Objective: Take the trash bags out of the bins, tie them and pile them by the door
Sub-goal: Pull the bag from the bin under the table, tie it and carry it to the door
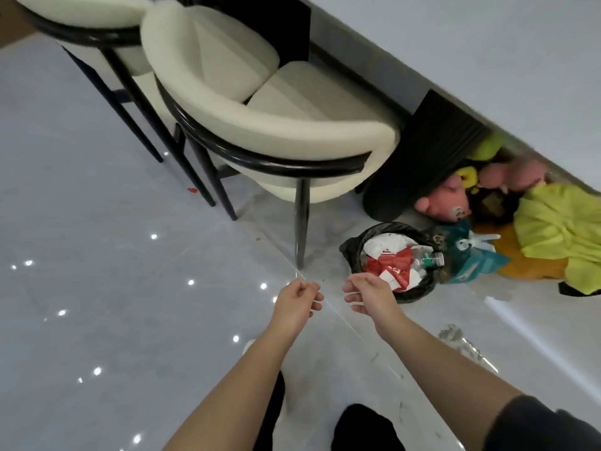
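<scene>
Currently both hands are empty. The left hand [300, 299] and right hand [367, 296] have loosely curled fingers, nothing pinched, and hover just short of the bin [418, 292]. The right one is nearly at its near rim.

The black trash bag [349, 250] lines the bin, folded over the rim, with a loose flap hanging on the bin's left. It is filled about to the rim with red-and-white wrappers [393, 265] and a plastic bottle [429, 257].

Handling guess: thin, slick film and a light load, but bulky, with crumpled corners that could snag or tear it. Best hold is the folded-over rim on two opposite sides, or that flap. Gather first, then lift straight up. There is little slack to tie, since the contents sit high.

Clearance:
- A chair leg [300, 222] stands close on the bin's left.
- A dark table pedestal [422, 151] is behind it.
- A teal bag [471, 260] touches or nearly touches its right side, with plush toys [448, 198] and yellow cloth [559, 229] beyond.
- Open floor [130, 222] lies only on the near-left side of the bin, so pull out that way.
- The door is not in view.
</scene>
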A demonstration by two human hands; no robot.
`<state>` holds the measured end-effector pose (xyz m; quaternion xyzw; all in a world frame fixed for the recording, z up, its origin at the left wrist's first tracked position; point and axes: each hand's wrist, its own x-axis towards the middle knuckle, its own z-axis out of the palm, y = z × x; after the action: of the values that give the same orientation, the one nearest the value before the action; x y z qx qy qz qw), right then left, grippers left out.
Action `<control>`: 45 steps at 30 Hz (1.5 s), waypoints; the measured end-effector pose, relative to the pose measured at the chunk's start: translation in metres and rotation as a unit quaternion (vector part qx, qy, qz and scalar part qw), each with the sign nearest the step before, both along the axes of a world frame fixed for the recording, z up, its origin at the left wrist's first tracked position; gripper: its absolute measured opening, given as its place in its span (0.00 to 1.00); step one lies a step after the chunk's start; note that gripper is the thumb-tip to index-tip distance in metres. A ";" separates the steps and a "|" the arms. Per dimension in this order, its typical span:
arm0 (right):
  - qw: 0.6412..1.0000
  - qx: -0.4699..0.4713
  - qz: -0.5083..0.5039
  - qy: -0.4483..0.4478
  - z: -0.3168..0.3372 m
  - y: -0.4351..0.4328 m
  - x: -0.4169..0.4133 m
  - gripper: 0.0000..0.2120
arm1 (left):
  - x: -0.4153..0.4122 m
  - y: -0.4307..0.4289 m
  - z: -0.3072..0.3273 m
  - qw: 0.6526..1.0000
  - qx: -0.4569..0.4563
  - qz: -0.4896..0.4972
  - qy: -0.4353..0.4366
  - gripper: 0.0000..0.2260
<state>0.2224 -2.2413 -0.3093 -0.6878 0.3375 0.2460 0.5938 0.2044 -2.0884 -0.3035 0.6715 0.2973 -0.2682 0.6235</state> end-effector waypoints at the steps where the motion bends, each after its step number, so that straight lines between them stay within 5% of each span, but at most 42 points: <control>1: 1.000 0.001 -0.003 -0.001 -0.031 -0.008 0.002 0.06 | 0.006 -0.009 -0.030 1.000 0.004 -0.007 0.000 0.06; 9: 0.999 0.023 -0.033 -0.033 -0.252 -0.051 0.010 0.06 | 0.057 -0.063 -0.259 0.999 0.019 -0.034 0.011 0.07; 15: 0.996 0.038 -0.004 -0.079 -0.324 -0.070 0.005 0.09 | 0.096 -0.103 -0.331 0.998 -0.037 -0.050 0.002 0.11; 21: 0.979 0.159 -0.123 -0.034 -0.345 -0.084 0.006 0.06 | 0.103 -0.131 -0.340 0.985 -0.169 -0.010 0.023 0.09; 27: 0.885 0.381 -0.268 -0.008 -0.339 -0.082 0.000 0.08 | 0.088 -0.119 -0.325 0.957 -0.243 0.156 0.017 0.10; 34: 0.834 0.460 -0.303 -0.029 -0.318 -0.078 -0.003 0.09 | 0.082 -0.116 -0.300 0.977 -0.150 0.149 0.041 0.10; 45: 0.855 0.433 -0.277 0.073 -0.305 -0.068 -0.014 0.02 | 0.085 -0.093 -0.271 0.996 0.084 0.001 0.014 0.08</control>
<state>0.2085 -2.3090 -0.6147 -0.2196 0.4157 0.2418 0.8488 0.2896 -2.1818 -0.5743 0.7174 0.3280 -0.2510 0.5611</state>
